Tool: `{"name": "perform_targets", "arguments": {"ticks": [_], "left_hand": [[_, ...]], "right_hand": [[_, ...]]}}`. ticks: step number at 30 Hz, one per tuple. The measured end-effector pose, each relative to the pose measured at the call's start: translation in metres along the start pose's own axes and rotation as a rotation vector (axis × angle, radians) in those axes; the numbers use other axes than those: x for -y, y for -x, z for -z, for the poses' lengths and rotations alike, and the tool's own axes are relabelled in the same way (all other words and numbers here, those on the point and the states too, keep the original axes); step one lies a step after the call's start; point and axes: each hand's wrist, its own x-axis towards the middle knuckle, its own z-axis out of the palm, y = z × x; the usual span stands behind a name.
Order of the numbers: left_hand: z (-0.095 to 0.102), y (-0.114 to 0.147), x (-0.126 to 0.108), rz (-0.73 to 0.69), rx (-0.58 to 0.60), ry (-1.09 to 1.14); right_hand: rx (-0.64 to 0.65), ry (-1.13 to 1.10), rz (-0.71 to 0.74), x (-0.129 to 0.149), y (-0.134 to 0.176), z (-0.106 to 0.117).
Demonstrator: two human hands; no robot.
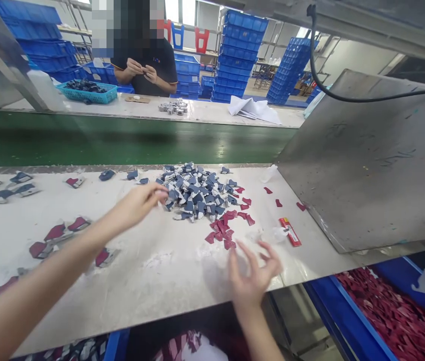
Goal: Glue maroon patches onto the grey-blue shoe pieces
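Note:
A heap of small blue-and-white moulded pieces (197,193) lies in the middle of the white table. At its left edge my left hand (147,200) reaches in with fingertips drawn together; whatever is between them is hidden. Small flat dark-red pieces (222,228) are scattered along the heap's near right side. Just below them hovers my right hand (253,273), fingers spread and curved, with nothing seen in them. Several red-and-white pieces (54,231) lie on the left of the table, near my left forearm.
A grey metal panel (370,160) leans at the right, beside a red packet (290,231). Below the table edge sits a blue crate (329,306) of red pieces. Beyond the green belt (122,140), a co-worker (148,65) holds a small piece near a turquoise basket (111,94).

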Motion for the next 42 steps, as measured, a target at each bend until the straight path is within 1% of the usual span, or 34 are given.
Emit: {"name": "perform_targets", "arguments": {"ticks": [1, 3, 4, 6, 8, 9, 10, 12, 13, 14, 15, 16, 20, 23, 28, 38, 42], "left_hand": [[-0.014, 0.020, -0.002, 0.031, 0.024, 0.072], [-0.044, 0.055, -0.005, 0.046, 0.058, 0.152], [-0.060, 0.069, -0.005, 0.035, 0.042, 0.187], [-0.088, 0.090, -0.005, 0.015, -0.028, 0.223], [-0.111, 0.101, -0.004, -0.005, -0.114, 0.209], [-0.119, 0.104, -0.004, -0.015, -0.151, 0.192], [-0.126, 0.106, -0.004, -0.024, -0.180, 0.174], [-0.134, 0.107, -0.005, -0.028, -0.214, 0.149], [-0.137, 0.107, -0.006, -0.022, -0.222, 0.141], [-0.138, 0.107, -0.007, -0.011, -0.225, 0.131], [-0.138, 0.107, -0.009, 0.001, -0.226, 0.121], [-0.138, 0.107, -0.010, 0.013, -0.226, 0.109], [-0.138, 0.109, -0.015, 0.030, -0.210, 0.081], [-0.138, 0.110, -0.016, 0.028, -0.205, 0.084], [-0.138, 0.110, -0.016, 0.024, -0.207, 0.085], [-0.139, 0.110, -0.017, 0.042, -0.205, 0.085], [-0.139, 0.110, -0.016, 0.036, -0.203, 0.093]], "right_hand": [[-0.018, 0.101, -0.084, -0.019, -0.007, 0.006], [0.046, 0.176, -0.216, -0.050, -0.017, 0.014], [0.117, 0.176, -0.261, -0.062, -0.021, 0.015], [0.267, 0.145, -0.296, -0.076, -0.025, 0.015], [0.330, 0.099, -0.279, -0.080, -0.025, 0.012], [0.318, 0.063, -0.253, -0.079, -0.024, 0.010], [0.268, 0.018, -0.217, -0.077, -0.021, 0.008], [0.081, -0.077, -0.119, -0.068, -0.014, 0.005], [-0.025, -0.114, -0.067, -0.062, -0.009, 0.004], [-0.101, -0.141, -0.024, -0.056, -0.005, 0.003], [-0.130, -0.165, 0.004, -0.050, -0.001, 0.002], [-0.114, -0.197, 0.020, -0.043, 0.002, 0.002], [0.111, -0.365, 0.027, -0.013, 0.002, 0.002], [0.193, -0.405, 0.061, 0.002, -0.003, -0.001], [0.247, -0.436, 0.106, 0.009, -0.008, -0.005], [0.297, -0.452, 0.082, 0.009, -0.009, -0.005], [0.275, -0.444, 0.051, 0.008, -0.007, -0.005]]}}
